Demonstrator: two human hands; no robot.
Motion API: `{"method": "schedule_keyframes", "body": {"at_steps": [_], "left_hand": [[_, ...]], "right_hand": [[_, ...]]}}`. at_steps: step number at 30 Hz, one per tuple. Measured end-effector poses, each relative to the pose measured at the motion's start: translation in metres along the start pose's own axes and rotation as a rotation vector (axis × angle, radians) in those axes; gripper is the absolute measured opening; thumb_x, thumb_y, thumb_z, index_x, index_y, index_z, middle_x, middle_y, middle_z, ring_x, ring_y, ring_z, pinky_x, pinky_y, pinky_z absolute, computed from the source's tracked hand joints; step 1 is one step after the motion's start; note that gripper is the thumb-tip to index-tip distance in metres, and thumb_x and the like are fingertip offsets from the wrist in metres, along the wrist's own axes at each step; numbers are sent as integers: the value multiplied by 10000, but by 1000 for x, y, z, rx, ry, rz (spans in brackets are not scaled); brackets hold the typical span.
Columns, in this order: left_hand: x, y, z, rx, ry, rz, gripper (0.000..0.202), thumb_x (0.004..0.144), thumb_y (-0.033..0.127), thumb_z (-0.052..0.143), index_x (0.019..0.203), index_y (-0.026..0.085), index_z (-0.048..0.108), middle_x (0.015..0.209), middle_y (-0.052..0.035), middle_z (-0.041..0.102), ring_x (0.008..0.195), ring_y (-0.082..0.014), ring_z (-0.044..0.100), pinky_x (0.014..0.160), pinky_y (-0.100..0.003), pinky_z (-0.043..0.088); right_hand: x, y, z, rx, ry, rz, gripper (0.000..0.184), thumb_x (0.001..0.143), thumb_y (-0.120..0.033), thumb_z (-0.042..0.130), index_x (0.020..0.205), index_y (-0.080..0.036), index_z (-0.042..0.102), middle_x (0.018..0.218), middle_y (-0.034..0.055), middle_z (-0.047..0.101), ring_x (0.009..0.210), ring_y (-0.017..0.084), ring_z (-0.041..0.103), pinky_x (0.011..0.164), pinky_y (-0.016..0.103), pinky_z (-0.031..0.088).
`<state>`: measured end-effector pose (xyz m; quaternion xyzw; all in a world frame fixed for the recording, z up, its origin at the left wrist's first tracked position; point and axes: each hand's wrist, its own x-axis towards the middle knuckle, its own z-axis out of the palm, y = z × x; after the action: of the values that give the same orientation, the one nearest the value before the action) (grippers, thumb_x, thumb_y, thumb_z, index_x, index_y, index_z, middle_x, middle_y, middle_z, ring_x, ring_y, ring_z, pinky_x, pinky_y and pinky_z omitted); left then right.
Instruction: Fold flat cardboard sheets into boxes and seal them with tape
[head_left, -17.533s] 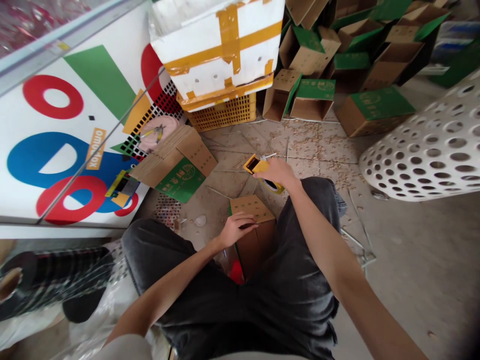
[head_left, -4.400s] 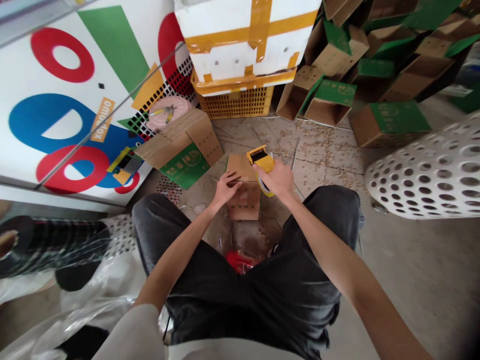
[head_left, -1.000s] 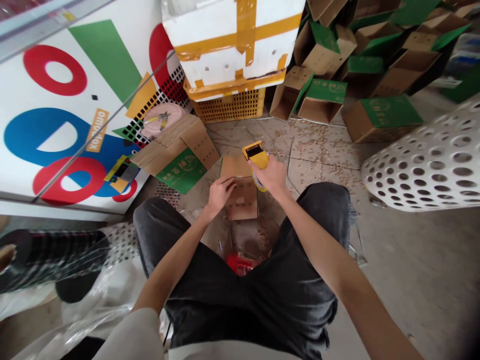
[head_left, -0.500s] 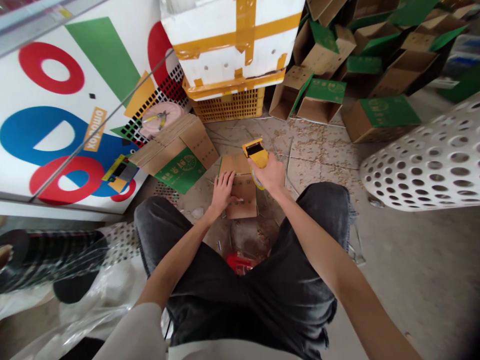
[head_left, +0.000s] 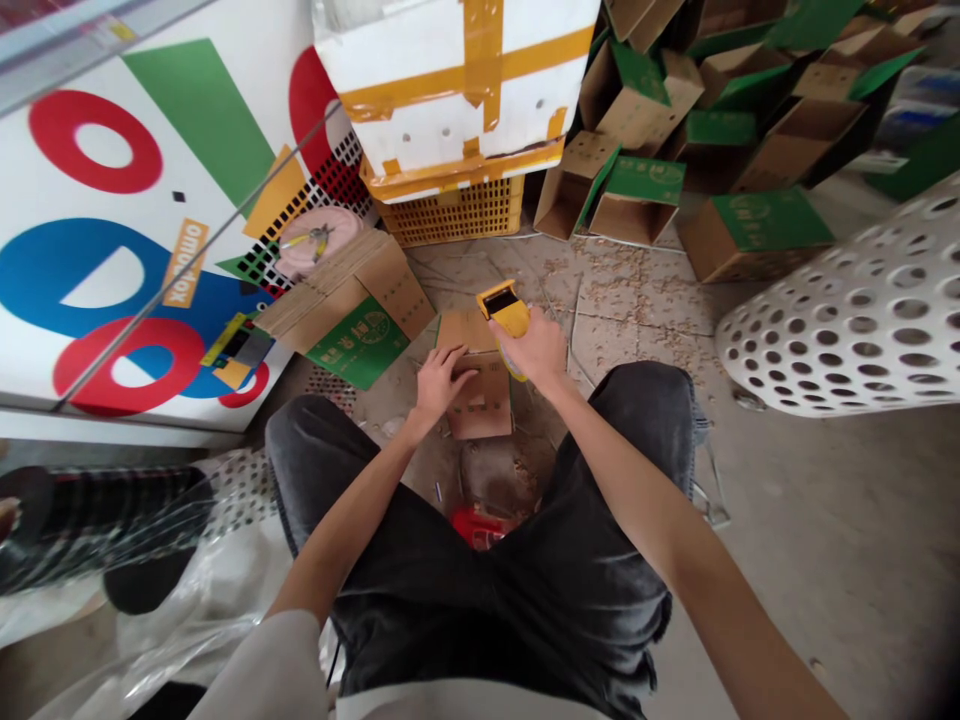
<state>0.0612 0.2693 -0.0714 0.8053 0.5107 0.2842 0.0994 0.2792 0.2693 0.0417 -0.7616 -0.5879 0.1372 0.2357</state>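
The small carton (head_left: 480, 390) stands on the floor between the knees. The left hand (head_left: 437, 380) rests on its top and the right hand (head_left: 534, 350) grips the tape dispenser (head_left: 506, 308) at its far edge. A stack of flattened cartons (head_left: 341, 300) lies to the left, with what may be pliers (head_left: 315, 240) behind it. A crate (head_left: 457, 210) sits beyond, under a foam box (head_left: 450, 90).

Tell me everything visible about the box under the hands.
The box is small brown cardboard with punched holes and a green sliver at its left. It sits on the littered floor. The left hand lies on it; the right hand holds a yellow tape dispenser at its far right side.
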Motion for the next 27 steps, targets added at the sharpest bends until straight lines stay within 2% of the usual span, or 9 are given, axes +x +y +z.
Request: {"method": "schedule_keyframes", "body": {"at_steps": [2,4,6,9,13,15,18,22,27], "left_hand": [[-3,4,0,56,-68,23,692,904,452,823,1503,198,588,1480,-185,641,1383,-391,556,1164,-547,461],[-6,8,1,112,-126,36,953,799,469,918,1593,184,475,1580,-226,546,1476,-437,462,1244,-630,342],[-10,11,3,150,-148,34,1041,777,431,942,1638,198,405,1632,-237,487,1523,-456,405,1278,-697,226],[-10,11,6,151,-127,14,886,856,349,876,1620,254,437,1631,-196,512,1523,-434,423,1271,-720,213],[-2,6,6,36,-44,-26,473,997,291,689,1462,308,608,1539,-115,632,1447,-363,533,1184,-626,395],[1,5,5,-24,-11,-46,371,1026,251,613,1391,304,660,1488,-94,674,1396,-337,577,1145,-590,441],[2,7,3,-51,-26,-47,417,984,191,604,1390,265,661,1490,-103,666,1378,-338,574,1126,-563,472],[0,11,1,-18,-52,-52,559,874,230,716,1425,259,628,1524,-108,628,1390,-371,533,1105,-566,498],[1,11,3,-39,-37,-49,564,843,194,734,1395,265,646,1511,-96,636,1369,-366,542,1129,-563,492]], "right_hand": [[0,0,0,-1,1,-5,666,931,-750,585,1188,-142,673,1043,220,783,987,371,749,848,462,564],[0,-1,-1,-4,-7,-4,659,933,-744,584,1191,-144,670,1047,221,783,990,374,750,850,466,565],[0,-1,-1,-8,-13,-4,662,931,-742,584,1194,-140,668,1051,228,780,1000,381,750,856,474,564],[0,-2,-1,-16,-15,-14,668,933,-732,585,1209,-128,663,1052,233,776,1005,385,749,862,478,561],[0,-3,-2,-24,-14,-28,656,934,-719,597,1208,-126,663,1055,231,777,995,378,747,856,467,562],[-1,-3,-3,-26,-21,-22,658,933,-722,599,1212,-129,663,1058,233,776,998,380,745,857,470,562],[-1,-3,-3,-31,-30,-14,663,932,-724,600,1220,-130,660,1058,236,775,1008,389,744,861,480,562],[-1,-3,-3,-34,-19,-24,670,929,-728,599,1220,-127,660,1067,235,775,1001,385,746,851,476,568],[-2,-4,-3,-40,-17,-32,658,929,-718,614,1205,-122,667,1050,235,777,993,385,745,846,473,566]]}}
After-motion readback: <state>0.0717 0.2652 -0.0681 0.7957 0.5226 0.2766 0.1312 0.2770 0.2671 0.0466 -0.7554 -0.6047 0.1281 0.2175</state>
